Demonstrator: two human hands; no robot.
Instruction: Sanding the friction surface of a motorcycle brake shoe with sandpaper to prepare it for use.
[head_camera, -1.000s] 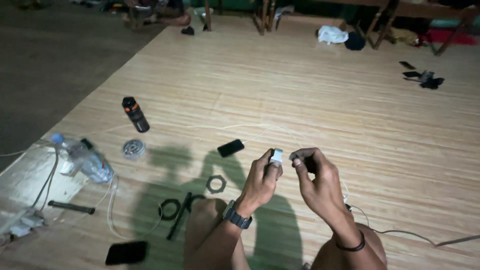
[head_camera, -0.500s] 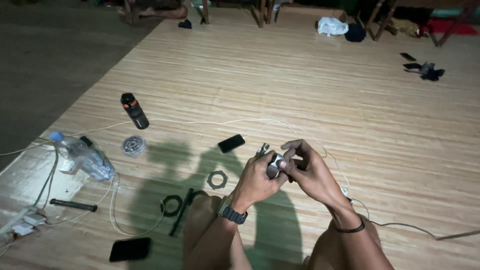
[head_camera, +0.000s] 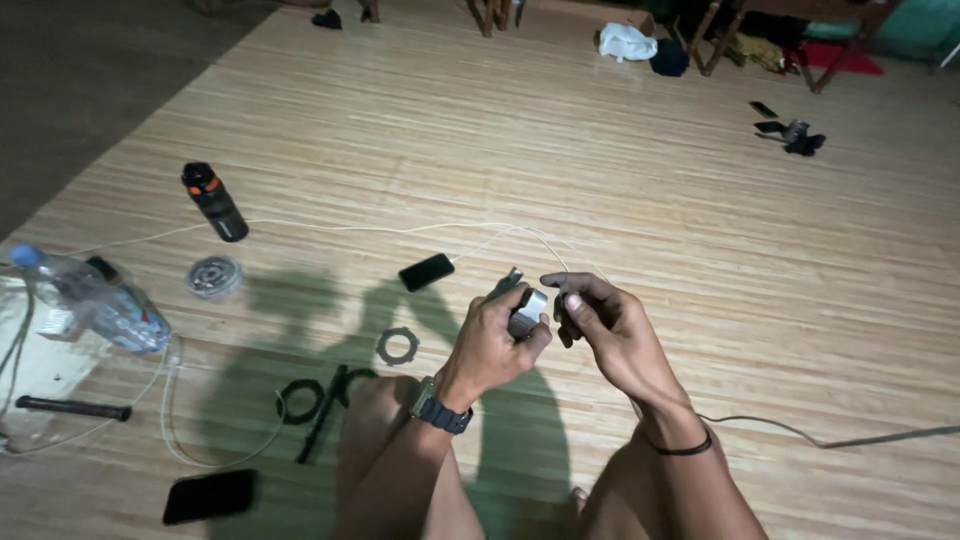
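Metal part (head_camera: 527, 311), small, silvery and roughly cylindrical, sits pinched in the left hand (head_camera: 492, 345), fingers closed around it above the person's knees. Right hand (head_camera: 610, 335) closes its fingertips on the part's right side, on a darker piece I cannot make out. Smooth metal held so lightly could slip and roll across the slatted wooden floor (head_camera: 700, 230). Below left of the grip lies a flat toothed ring (head_camera: 397, 346); a glossy black phone (head_camera: 426, 271) lies just above left of it.
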